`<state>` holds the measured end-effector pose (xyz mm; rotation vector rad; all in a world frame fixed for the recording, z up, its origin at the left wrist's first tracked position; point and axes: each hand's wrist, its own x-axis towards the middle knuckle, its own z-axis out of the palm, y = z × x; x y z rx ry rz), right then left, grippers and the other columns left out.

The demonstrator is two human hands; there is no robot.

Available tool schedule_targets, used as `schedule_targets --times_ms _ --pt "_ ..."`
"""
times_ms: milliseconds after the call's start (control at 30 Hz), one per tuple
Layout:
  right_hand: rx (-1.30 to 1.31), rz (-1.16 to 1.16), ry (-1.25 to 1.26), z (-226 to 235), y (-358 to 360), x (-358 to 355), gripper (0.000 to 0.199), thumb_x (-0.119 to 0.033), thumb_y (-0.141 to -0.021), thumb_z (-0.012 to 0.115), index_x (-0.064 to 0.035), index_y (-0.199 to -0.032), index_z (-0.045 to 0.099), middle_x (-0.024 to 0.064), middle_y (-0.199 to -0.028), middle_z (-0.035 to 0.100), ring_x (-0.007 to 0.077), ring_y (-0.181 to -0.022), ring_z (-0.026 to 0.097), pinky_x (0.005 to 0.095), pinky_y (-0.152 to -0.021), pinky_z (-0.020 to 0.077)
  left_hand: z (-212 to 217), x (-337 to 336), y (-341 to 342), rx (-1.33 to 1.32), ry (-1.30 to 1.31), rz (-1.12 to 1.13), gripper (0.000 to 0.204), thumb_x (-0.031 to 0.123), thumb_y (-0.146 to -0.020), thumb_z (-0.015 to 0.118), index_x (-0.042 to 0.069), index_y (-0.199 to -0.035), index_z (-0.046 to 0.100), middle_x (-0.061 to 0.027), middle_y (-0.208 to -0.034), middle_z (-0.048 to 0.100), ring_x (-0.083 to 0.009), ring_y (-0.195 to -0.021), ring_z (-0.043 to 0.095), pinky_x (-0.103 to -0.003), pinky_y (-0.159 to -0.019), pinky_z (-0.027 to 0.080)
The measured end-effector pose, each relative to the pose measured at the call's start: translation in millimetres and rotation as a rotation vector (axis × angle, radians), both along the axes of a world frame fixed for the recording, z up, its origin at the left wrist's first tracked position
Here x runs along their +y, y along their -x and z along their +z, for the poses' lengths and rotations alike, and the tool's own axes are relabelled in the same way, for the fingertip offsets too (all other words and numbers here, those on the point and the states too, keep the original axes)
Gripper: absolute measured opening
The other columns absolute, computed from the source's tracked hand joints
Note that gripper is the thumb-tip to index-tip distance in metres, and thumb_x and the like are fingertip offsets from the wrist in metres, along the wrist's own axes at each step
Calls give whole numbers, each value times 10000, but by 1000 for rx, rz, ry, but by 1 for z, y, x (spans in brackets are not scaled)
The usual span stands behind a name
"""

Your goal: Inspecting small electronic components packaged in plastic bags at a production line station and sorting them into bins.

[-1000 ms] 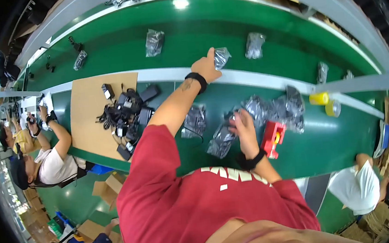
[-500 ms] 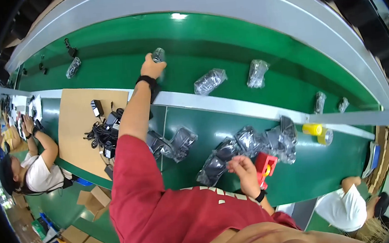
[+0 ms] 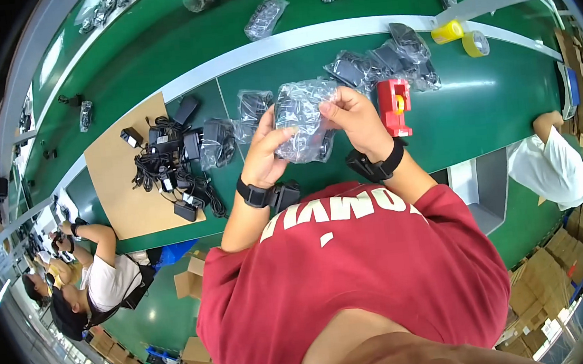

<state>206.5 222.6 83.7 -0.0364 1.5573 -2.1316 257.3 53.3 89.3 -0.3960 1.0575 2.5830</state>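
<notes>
In front of my chest, both hands hold a crinkled clear plastic bag; glare hides most of what is inside. My left hand grips its left side, the thumb lying across the front. At the right edge, my right hand pinches the plastic between thumb and fingers. Behind and left of it lie dark power adapters in clear bags. More bagged adapters lie behind my right hand. A red tape dispenser stands just right of that hand.
Loose black adapters with cords are heaped on a brown board at left. Beyond a white rail runs a green surface with wrapped packets. Two tape rolls sit back right. Co-workers are at both sides.
My left hand has come back from the far green surface, where it held a wrapped packet. Both hands now grip a plastic bag before me. The view has shifted.
</notes>
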Motion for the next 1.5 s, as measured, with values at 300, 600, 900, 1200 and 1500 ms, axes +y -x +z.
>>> schedule_targets --times_ms 300,600,900,1200,1500 --pt "-18 -212 -59 6 -36 10 115 -52 -754 629 -13 -721 526 50 -716 580 119 -625 567 251 -606 496 -1 15 -29 433 1265 -65 776 221 -701 676 -11 -1290 227 -225 -1152 435 -248 -978 529 -299 -725 465" --pt "-218 -158 -52 -1 -68 39 169 -74 -687 687 -7 -793 574 48 -733 600 103 -655 567 232 -559 450 -8 43 -47 388 1171 -206 889 164 -571 687 -30 -1279 187 -224 -1019 533 -286 -928 558 -325 -789 440" --pt "31 -538 -1106 -72 -26 133 305 -172 -693 662 -12 -894 499 107 -773 587 220 -703 562 329 -629 436 -30 48 -67 190 978 -289 860 154 -567 678 -29 -1269 216 -201 -1117 470 -265 -1014 498 -309 -846 399" --pt "-6 -719 -669 -73 -98 140 314 -233 -758 627 39 -877 522 55 -668 564 95 -575 525 227 -518 410 -26 39 -75 160 967 -305 837 129 -565 682 -17 -1260 239 -172 -1076 498 -235 -975 515 -304 -825 412" --pt "-130 -611 -796 -94 -94 147 243 -229 -764 619 13 -741 607 17 -594 537 81 -526 458 233 -489 366 -34 51 -78 109 925 -343 844 146 -564 681 -40 -1255 234 -192 -1104 471 -242 -985 508 -312 -820 419"
